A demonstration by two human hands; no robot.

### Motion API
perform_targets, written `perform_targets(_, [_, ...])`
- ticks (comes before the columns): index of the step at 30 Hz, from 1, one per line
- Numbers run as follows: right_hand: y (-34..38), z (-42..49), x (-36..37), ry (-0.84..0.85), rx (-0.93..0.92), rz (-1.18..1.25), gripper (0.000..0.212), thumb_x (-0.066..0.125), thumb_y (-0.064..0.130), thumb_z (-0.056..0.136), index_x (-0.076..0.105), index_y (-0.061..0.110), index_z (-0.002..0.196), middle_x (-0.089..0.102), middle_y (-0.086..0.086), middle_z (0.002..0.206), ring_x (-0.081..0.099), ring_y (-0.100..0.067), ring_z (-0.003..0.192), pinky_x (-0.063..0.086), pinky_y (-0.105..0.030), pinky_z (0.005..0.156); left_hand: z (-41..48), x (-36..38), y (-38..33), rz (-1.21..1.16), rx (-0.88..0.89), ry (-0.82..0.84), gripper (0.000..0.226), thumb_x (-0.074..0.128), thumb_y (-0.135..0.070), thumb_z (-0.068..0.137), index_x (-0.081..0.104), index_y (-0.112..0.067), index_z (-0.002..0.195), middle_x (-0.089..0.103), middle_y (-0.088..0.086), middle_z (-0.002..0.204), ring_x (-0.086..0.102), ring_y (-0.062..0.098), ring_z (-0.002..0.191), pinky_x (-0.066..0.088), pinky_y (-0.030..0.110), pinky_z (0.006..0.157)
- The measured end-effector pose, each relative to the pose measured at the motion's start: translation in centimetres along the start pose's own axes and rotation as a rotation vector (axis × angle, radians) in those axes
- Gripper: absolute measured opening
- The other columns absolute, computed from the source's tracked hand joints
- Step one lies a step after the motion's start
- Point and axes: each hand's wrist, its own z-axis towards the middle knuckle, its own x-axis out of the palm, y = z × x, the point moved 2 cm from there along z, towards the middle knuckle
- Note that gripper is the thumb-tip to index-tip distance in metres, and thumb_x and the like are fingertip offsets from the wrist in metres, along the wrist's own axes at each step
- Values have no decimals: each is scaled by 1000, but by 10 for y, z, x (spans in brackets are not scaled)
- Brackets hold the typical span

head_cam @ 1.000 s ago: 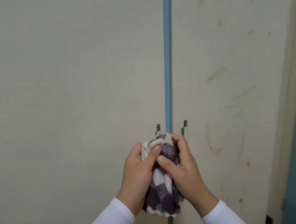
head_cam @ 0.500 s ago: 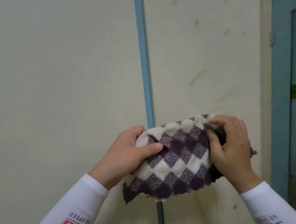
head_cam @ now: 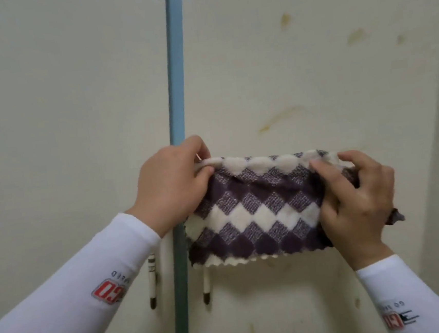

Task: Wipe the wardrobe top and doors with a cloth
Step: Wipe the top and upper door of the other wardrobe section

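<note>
From my end I see the purple-and-white diamond-patterned fleece cloth point(head_cam: 255, 211) spread wide at centre right of the frame, in front of the cream right wardrobe door point(head_cam: 310, 63), which carries yellowish smears point(head_cam: 280, 117). The left hand point(head_cam: 172, 189) pinches the cloth's upper left corner. The right hand point(head_cam: 361, 201) grips its right end, fingers curled over the fabric. A pale blue vertical strip point(head_cam: 175, 76) runs behind the left hand, with two slim white handles point(head_cam: 152, 280) at lower centre.

Top of right handle point(head_cam: 205, 285) behind cloth point(head_cam: 255, 211) (left handle point(head_cam: 152, 280): behind sleeve point(head_cam: 89, 273)).
</note>
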Motion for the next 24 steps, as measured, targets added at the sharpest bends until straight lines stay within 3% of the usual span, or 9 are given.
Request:
perform_targets(3, [-16,12,24,15,-74,-14,50,47,-2,66,72,18,106,64,-18,108,41,-29,90,30,-37,70,18,14,-13,252,-15,-106,10,56,-21,86,49,-14,88,53,8,70,46,28,65,31,33,53])
perform_targets(7, [-20,11,54,14,-250,-27,38,48,4,78,72,17,105,66,-13,113,42,-27,94,29,-36,69,28,22,-30,581,118,-204,12,58,6,69,52,-5,68,53,14,58,43,26,55,27,30,49])
perform_targets(10, [-25,6,63,-31,-234,-40,43,56,2,72,70,18,109,61,-14,122,43,-29,108,30,-41,80,25,30,-44,828,182,-196,14,47,4,61,53,-9,62,54,13,69,50,27,62,30,31,55])
perform_targets(14, [-26,5,66,-60,-245,-136,47,65,0,66,70,20,108,43,-13,136,33,-35,126,22,-59,97,26,24,-58,1013,219,-151,16,51,0,55,54,-14,49,47,4,59,48,22,57,25,27,55])
perform_targets(17, [-30,9,66,-72,-248,-158,49,64,-5,64,70,19,107,41,-13,137,33,-37,126,24,-64,97,27,24,-68,1005,100,64,16,59,0,64,56,-14,58,38,0,57,40,21,60,18,24,51])
perform_targets(20, [-40,16,65,-145,-271,-108,44,62,-7,67,72,15,104,50,-12,134,38,-35,122,27,-66,95,26,41,-71,902,-49,207,19,49,-3,79,47,-20,68,37,-2,58,42,22,62,14,23,44])
perform_targets(22, [-43,20,65,-217,-317,-73,35,59,-4,74,72,12,101,54,-8,127,45,-29,112,28,-56,94,28,46,-79,741,-157,231,19,45,-7,80,40,-17,65,35,-2,59,39,21,60,18,24,44])
perform_targets(24, [-46,22,65,-259,-362,-57,26,59,0,80,73,13,98,55,-3,107,46,-24,93,29,-44,84,29,51,-82,555,-253,186,22,44,-17,85,42,-13,64,47,4,72,42,23,66,30,29,52])
